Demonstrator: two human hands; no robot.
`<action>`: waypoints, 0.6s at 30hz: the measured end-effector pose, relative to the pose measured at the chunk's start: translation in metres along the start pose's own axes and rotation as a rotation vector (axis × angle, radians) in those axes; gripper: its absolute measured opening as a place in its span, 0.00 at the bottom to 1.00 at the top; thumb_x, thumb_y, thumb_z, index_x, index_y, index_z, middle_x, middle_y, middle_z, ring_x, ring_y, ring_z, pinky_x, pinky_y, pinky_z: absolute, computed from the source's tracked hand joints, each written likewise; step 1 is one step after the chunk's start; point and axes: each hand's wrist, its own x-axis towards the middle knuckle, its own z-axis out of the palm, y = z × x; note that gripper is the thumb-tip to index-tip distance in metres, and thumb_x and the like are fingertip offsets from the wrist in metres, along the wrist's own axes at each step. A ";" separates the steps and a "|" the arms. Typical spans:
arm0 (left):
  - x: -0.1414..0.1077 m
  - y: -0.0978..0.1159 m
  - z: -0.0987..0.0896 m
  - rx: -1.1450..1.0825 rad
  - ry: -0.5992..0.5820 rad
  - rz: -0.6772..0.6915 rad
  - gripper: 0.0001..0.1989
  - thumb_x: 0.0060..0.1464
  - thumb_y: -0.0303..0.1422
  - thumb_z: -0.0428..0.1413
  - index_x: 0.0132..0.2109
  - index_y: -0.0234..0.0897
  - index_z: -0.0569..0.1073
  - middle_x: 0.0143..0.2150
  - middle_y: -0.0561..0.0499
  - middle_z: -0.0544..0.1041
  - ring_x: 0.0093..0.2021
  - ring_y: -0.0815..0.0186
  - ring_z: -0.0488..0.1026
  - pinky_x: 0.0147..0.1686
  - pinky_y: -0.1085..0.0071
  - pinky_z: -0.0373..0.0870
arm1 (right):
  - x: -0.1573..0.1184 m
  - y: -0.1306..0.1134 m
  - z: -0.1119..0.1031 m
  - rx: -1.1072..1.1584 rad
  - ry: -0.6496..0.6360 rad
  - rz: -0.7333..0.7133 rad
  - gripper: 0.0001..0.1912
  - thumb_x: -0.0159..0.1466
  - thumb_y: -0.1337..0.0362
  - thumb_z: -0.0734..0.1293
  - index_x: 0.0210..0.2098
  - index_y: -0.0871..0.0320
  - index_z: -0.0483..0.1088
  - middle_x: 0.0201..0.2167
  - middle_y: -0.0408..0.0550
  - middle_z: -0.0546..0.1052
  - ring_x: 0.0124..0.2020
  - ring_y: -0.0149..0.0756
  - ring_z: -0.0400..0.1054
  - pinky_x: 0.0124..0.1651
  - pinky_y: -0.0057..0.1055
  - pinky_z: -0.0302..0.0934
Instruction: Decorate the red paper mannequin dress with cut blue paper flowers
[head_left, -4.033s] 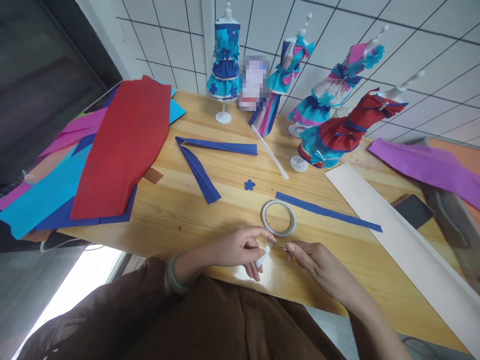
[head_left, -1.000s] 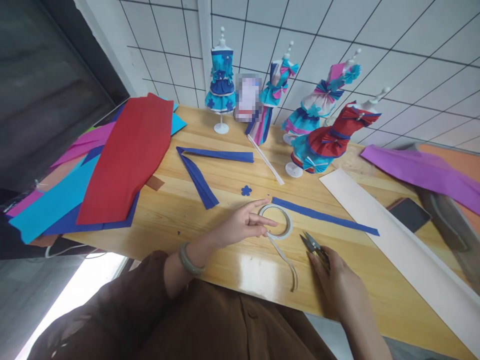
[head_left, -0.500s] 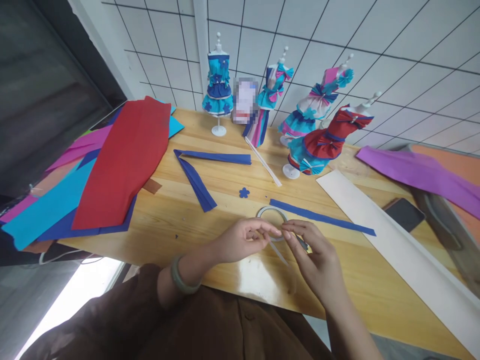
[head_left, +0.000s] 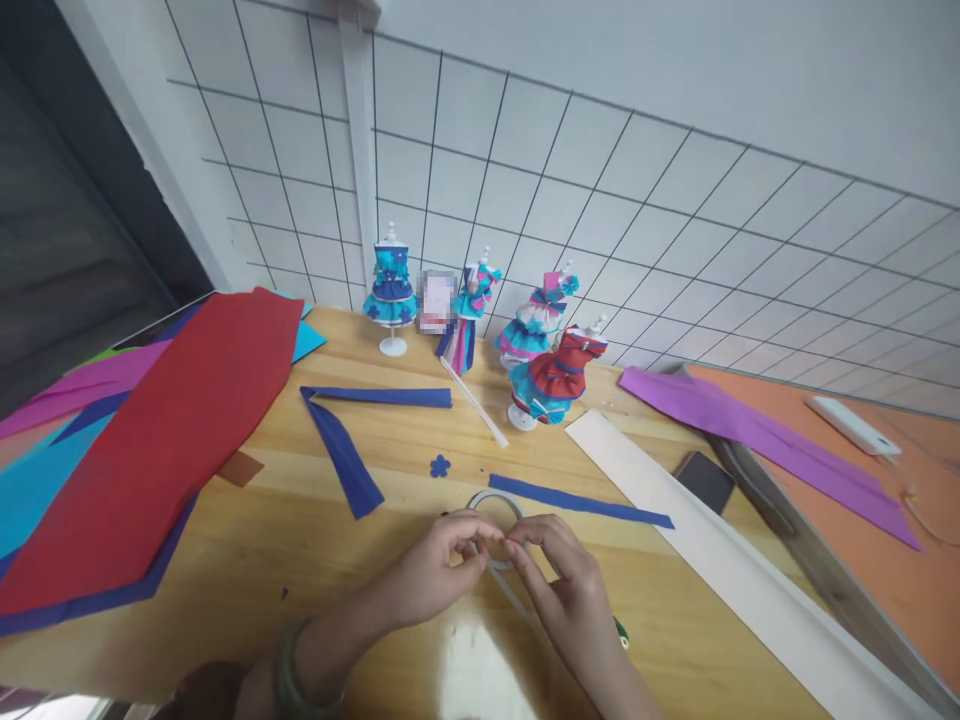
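Note:
My left hand (head_left: 442, 568) and my right hand (head_left: 562, 575) meet over the table, thumb and fingers pinched and tips nearly touching. A narrow whitish strip of tape (head_left: 510, 592) trails down and to the right from under my left fingertips. Whatever lies between my right fingertips is too small to make out. Just behind the hands lies a roll of tape (head_left: 480, 497), partly covered by them. A blue paper strip (head_left: 577, 502) and a small blue paper flower (head_left: 440, 466) rest beyond. A green-and-black handle (head_left: 622, 632) peeks out beside my right wrist.
Small dress forms in paper dresses (head_left: 391, 290) stand along the tiled wall. Coloured paper sheets (head_left: 187, 440) are stacked at left, with a folded blue strip (head_left: 341, 450) nearby. To the right are a long white sheet (head_left: 697, 540), a dark phone (head_left: 705, 482) and purple paper (head_left: 750, 440).
The camera view has tilted up and shifted right, so the table things sit lower and further left. Both hands stay pinched together near the roll, fingertips slightly closer.

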 end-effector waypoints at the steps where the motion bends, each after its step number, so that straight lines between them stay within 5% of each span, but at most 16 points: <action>1: 0.002 0.000 0.000 0.007 0.006 -0.008 0.10 0.49 0.24 0.50 0.39 0.34 0.73 0.40 0.47 0.71 0.38 0.67 0.69 0.40 0.70 0.66 | 0.000 0.001 0.000 -0.004 0.001 -0.007 0.03 0.62 0.69 0.62 0.32 0.56 0.67 0.29 0.47 0.72 0.33 0.36 0.67 0.35 0.33 0.63; 11: 0.029 0.006 0.002 -0.084 -0.028 -0.115 0.07 0.48 0.26 0.52 0.37 0.33 0.71 0.36 0.48 0.73 0.39 0.66 0.70 0.40 0.69 0.64 | 0.001 0.004 -0.007 -0.015 0.057 -0.116 0.06 0.62 0.70 0.60 0.33 0.56 0.68 0.29 0.48 0.71 0.33 0.37 0.67 0.34 0.34 0.63; 18: 0.071 0.024 -0.011 0.035 0.173 -0.026 0.13 0.49 0.29 0.52 0.44 0.34 0.66 0.34 0.50 0.72 0.36 0.68 0.69 0.39 0.69 0.65 | -0.012 0.023 -0.021 0.148 0.019 0.005 0.10 0.62 0.67 0.61 0.36 0.54 0.74 0.28 0.49 0.72 0.30 0.35 0.70 0.30 0.28 0.66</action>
